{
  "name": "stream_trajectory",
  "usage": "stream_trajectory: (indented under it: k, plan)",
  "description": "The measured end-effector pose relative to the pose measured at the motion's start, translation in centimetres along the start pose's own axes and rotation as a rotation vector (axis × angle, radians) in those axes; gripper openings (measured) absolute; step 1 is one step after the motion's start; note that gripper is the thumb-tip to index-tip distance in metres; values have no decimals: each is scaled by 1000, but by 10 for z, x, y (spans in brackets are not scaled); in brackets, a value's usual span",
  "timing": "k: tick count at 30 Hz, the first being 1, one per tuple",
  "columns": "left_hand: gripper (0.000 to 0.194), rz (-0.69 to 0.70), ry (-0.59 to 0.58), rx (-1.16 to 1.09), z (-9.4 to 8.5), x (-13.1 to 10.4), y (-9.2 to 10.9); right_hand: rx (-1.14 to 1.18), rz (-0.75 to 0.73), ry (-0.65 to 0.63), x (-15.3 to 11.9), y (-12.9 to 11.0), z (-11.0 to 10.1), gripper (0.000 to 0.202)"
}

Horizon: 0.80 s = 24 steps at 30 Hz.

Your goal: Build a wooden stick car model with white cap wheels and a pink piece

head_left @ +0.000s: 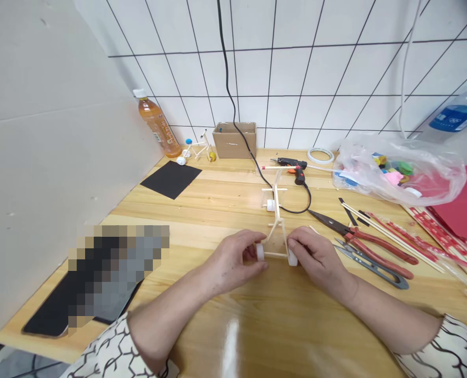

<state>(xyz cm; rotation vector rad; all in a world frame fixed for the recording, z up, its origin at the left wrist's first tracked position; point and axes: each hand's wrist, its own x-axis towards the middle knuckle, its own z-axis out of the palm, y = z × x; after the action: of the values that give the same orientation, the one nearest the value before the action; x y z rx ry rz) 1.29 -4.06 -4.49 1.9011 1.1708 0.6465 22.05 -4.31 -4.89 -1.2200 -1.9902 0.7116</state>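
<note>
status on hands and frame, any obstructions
Left hand on left white cap, right hand at right white cap. Stick frame, near end between hands. Glue gun close behind frame; contact unclear.

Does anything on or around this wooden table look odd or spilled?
I see no spill. Blocky pixels oddly cover part of the flat black phone-like slab at left. The white-capped clear plastic bottle of amber drink appears tilted, but the white wall tiles behind it slant too, so it's probably camera distortion.

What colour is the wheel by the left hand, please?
The wheel is white, clearest in the head view.
</note>
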Motion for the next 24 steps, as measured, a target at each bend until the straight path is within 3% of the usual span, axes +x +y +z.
stream_trajectory:
  k: [10,24]
  plan:
    - [26,-5,171,73,-9,5,3,26,52,54,0,0,0,25]
    - [38,-165,209,40,-15,7,-1,93,109,161,2,4,0,24]
